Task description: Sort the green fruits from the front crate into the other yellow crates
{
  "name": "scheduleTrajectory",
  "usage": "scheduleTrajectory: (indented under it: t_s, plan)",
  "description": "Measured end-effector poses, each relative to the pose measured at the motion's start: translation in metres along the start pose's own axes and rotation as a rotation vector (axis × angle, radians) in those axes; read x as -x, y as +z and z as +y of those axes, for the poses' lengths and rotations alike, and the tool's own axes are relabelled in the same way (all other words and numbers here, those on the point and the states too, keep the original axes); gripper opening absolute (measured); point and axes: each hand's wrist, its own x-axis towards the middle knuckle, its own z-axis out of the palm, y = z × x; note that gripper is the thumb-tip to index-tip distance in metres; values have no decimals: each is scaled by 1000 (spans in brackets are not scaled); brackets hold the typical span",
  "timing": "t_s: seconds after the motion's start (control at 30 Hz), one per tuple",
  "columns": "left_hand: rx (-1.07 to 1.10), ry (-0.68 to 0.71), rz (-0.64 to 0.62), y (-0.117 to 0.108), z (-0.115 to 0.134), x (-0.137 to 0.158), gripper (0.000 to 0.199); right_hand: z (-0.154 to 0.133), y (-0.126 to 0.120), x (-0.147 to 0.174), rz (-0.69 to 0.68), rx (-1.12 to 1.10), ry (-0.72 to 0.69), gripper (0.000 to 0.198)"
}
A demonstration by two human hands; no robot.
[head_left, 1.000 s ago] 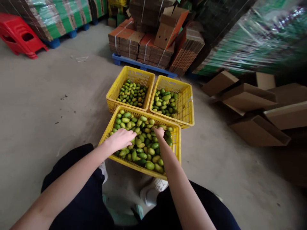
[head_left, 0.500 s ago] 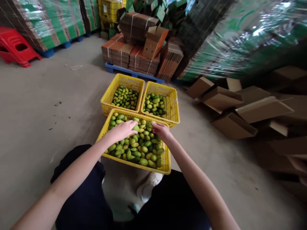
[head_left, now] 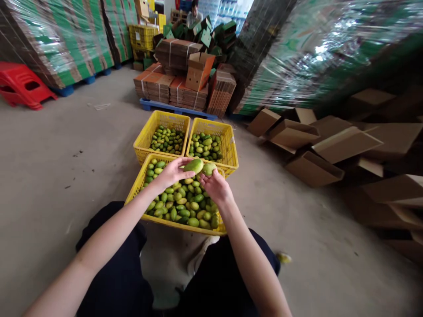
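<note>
My left hand (head_left: 172, 175) is closed around a long green mango (head_left: 194, 166), its thumb underneath. Beside it my right hand (head_left: 218, 189), palm turned up, grips a rounder, paler green mango (head_left: 209, 169) between thumb and fingers. The two fruits are nearly touching. Both hands are over the near yellow crate (head_left: 135, 187), which is filled with green and yellowish mangoes (head_left: 181, 207). My hands and forearms hide part of the crate's far edge and left side.
Two more yellow crates with mangoes, a left one (head_left: 140, 149) and a right one (head_left: 233, 149), stand just beyond. Bundled cartons lie on a blue pallet (head_left: 158, 105). Open cardboard boxes (head_left: 313, 167) are heaped right; a red stool (head_left: 24, 83) stands left. A person (head_left: 194, 15) is at the back.
Both hands have lifted their mangoes up from the pile and brought them close together. My right hand has turned palm up. The view has shifted, and a person now shows at the back.
</note>
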Motion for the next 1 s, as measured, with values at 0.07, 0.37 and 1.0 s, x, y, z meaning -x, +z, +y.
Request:
scheduleTrajectory:
  t_s: [0.07, 0.37, 1.0]
  plan:
    - [-93, -74, -56, -3, -2, 2, 57, -1, 1, -1, -12, 23, -27, 37]
    - [-656, 359, 27, -4, 3, 6, 38, -4, 15, 9, -6, 184, -30, 56]
    - [-874, 550, -19, -5, 17, 8, 32, -9, 25, 14, 4, 447, -412, 42]
